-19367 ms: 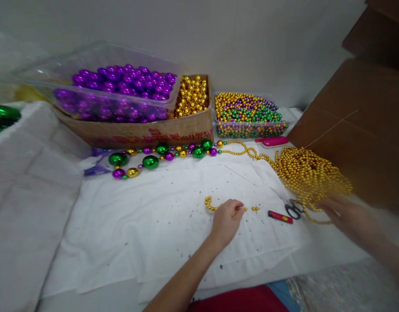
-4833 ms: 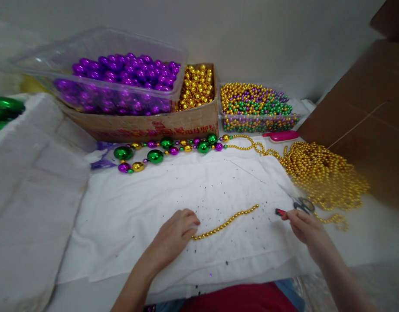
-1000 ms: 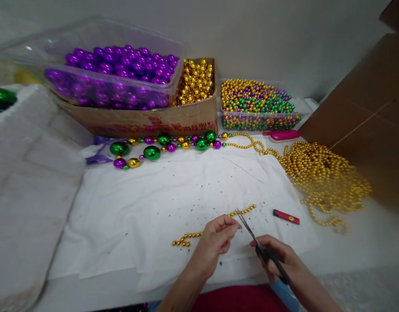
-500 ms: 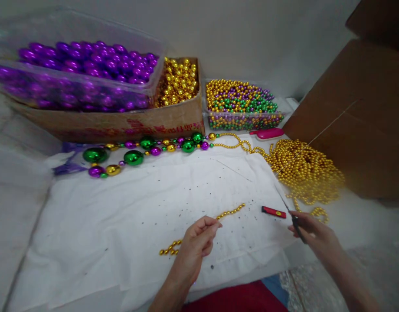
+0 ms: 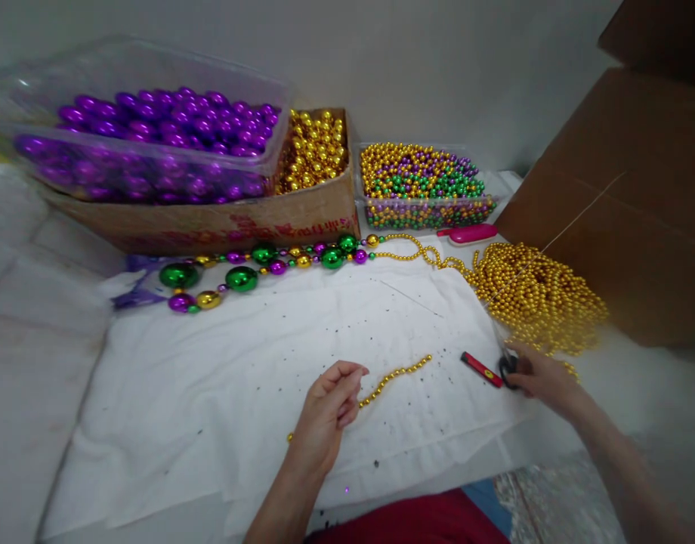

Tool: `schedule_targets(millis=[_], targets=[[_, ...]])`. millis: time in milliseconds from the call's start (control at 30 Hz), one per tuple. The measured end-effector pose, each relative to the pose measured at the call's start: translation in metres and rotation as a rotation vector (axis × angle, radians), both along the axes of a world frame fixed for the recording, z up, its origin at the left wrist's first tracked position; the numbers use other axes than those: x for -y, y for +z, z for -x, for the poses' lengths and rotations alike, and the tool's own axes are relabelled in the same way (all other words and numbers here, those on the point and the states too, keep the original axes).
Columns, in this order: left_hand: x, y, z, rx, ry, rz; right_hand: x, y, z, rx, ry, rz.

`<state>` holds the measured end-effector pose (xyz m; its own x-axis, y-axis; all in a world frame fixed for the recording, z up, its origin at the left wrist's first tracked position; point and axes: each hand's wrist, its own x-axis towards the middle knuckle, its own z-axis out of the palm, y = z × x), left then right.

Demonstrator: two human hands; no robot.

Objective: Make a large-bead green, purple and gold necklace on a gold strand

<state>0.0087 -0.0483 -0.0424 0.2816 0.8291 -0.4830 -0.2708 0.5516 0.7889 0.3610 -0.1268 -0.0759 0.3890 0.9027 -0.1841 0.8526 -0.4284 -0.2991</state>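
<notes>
My left hand is pinched closed over the white cloth; whatever sits between thumb and finger is too small to make out. A short strand of gold beads lies on the cloth just right of it, and partly behind the hand. To the right, my right hand grips a pair of scissors by its black handles, low at the cloth's edge, blades pointing away. Directly left of the handles lies a red and black lighter.
A gold bead heap lies right, before a brown carton. Behind are a tub of purple balls, a cardboard box, a tub of mixed beads, a pink-handled tool and a large-bead necklace.
My right hand has come down with the scissors beside the lighter, which has turned slightly. My left hand has shifted a little left, uncovering more of the gold strand.
</notes>
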Motion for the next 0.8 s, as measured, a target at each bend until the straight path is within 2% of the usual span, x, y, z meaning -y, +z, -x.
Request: schedule_targets(millis=[100,200,300,400,500,600,700,767,800], targets=[[0.002,-0.003,0.002,0.01,0.007,0.003,-0.012,0.019,0.031,0.029,0.023,-0.141],[0.003,-0.003,-0.001,0.023,-0.026,0.005,-0.035,0.03,0.099,-0.247,0.322,-0.249],[0.004,-0.001,-0.004,0.03,-0.052,-0.008,-0.059,0.025,0.162,-0.327,0.506,-0.235],[0.005,-0.002,-0.001,0.036,-0.048,-0.014,-0.074,0.01,0.192,-0.338,0.529,-0.187],[0.005,-0.007,0.001,0.029,-0.021,0.001,-0.081,-0.001,0.199,-0.368,0.485,-0.185],[0.004,-0.008,-0.001,0.02,-0.02,0.022,-0.084,0.004,0.198,-0.421,0.413,-0.222],[-0.001,-0.002,-0.007,0.01,-0.075,0.053,-0.07,0.032,0.171,-0.477,0.311,-0.284],[-0.005,0.003,-0.009,-0.006,-0.113,0.075,-0.042,0.061,0.129,-0.519,0.264,-0.283],[-0.008,0.004,-0.01,-0.02,-0.126,0.083,-0.021,0.077,0.104,-0.596,0.296,-0.208]])
